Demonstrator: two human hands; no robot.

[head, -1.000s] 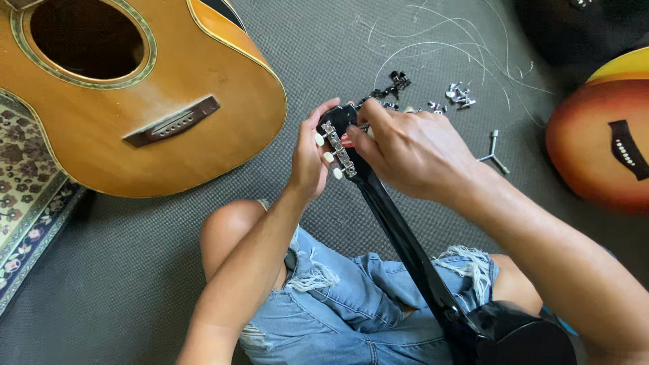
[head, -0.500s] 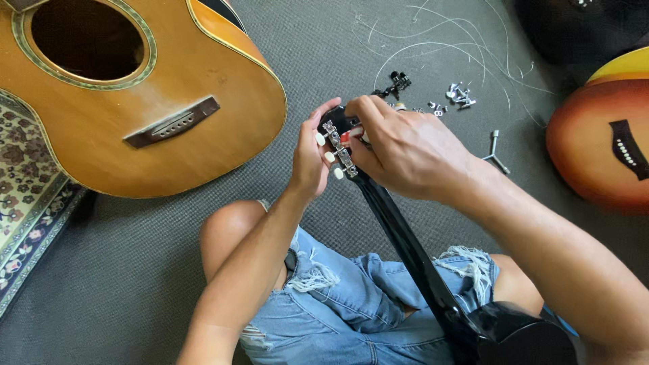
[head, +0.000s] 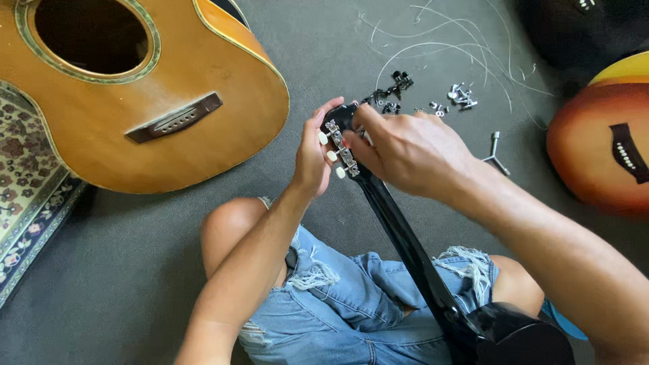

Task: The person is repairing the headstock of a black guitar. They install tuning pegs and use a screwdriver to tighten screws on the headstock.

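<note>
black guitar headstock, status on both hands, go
Left hand cups black headstock by the white tuner knobs. Right hand grips it from above. Loose tuners and strings beyond, clear of the hands.

headstock (head: 341, 132) tip behind hands, sunburst guitar (head: 598, 145) cut off right

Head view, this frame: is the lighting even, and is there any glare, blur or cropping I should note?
Head view: soft, even daylight, only faint shadows on the grey floor; mild sheen on the black guitar neck; both hands, left and right, sharp, no motion blur; the tan guitar and the orange guitar are cut by the frame edges.
</note>
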